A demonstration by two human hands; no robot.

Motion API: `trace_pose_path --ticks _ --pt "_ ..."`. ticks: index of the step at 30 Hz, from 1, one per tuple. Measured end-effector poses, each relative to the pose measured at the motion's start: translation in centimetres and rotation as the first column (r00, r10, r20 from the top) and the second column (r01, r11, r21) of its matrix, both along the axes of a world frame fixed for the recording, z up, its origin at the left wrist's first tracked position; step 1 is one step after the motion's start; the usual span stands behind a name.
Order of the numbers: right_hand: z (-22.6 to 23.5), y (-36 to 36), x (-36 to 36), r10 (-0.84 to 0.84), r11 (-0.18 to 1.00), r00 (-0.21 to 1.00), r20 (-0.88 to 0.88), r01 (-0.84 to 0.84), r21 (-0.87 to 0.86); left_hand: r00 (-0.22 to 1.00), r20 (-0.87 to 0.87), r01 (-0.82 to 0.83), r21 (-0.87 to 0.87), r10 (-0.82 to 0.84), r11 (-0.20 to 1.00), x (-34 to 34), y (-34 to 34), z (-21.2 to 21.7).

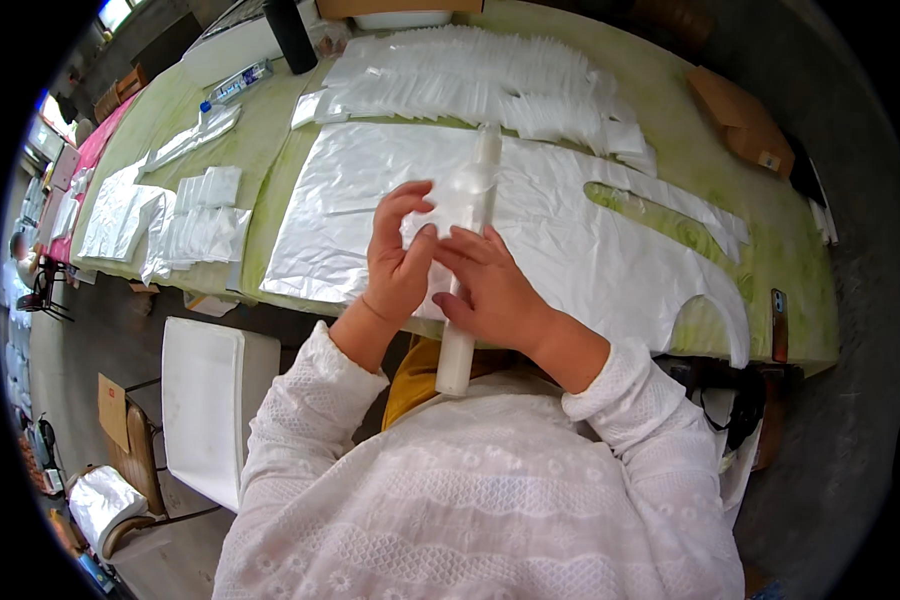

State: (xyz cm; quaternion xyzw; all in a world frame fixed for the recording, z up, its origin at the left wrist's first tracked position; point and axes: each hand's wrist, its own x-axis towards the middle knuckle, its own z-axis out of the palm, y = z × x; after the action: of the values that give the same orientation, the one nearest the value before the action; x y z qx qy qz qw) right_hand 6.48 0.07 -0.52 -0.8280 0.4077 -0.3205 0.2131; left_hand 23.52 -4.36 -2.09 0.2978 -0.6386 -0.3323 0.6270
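Observation:
A long white tube [454, 362] lies lengthwise over a flat stack of white plastic aprons [570, 235], its near end reaching past the table edge toward my body. My left hand [398, 258] is raised just left of the tube, its fingers curved and apart from the thumb. My right hand [495, 292] is above the tube, fingers stretched toward my left thumb and its own thumb spread away. The fingertips of my right hand are close to my left thumb; whether they touch is unclear. A blurred translucent patch of plastic film [462, 182] shows beyond my fingers.
Folded clear plastic packets [470, 75] form rows behind the aprons. More folded plastic pieces [205, 215] lie left on the green-covered table [270, 190]. A black bottle [290, 38] stands at the back, a cardboard box [740, 120] right. A phone [779, 325] rests near the right edge.

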Motion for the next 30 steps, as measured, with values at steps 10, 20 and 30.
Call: trace_pose_path --ticks 10,20,30 --pt "0.5 3.1 0.7 0.145 0.978 0.968 0.203 -0.109 -0.180 0.632 0.656 0.408 0.171 -0.413 0.897 2.2 -2.0 1.9" --pt "1.4 0.6 5.5 0.424 0.890 0.878 0.222 -0.449 0.075 0.740 0.500 0.371 0.253 -0.449 0.894 5.6 -0.5 2.9" --pt "-1.8 1.4 -0.9 -0.060 0.980 0.984 0.166 0.089 -0.177 0.426 0.836 -0.277 -0.244 0.347 0.929 11.2 0.7 4.8"
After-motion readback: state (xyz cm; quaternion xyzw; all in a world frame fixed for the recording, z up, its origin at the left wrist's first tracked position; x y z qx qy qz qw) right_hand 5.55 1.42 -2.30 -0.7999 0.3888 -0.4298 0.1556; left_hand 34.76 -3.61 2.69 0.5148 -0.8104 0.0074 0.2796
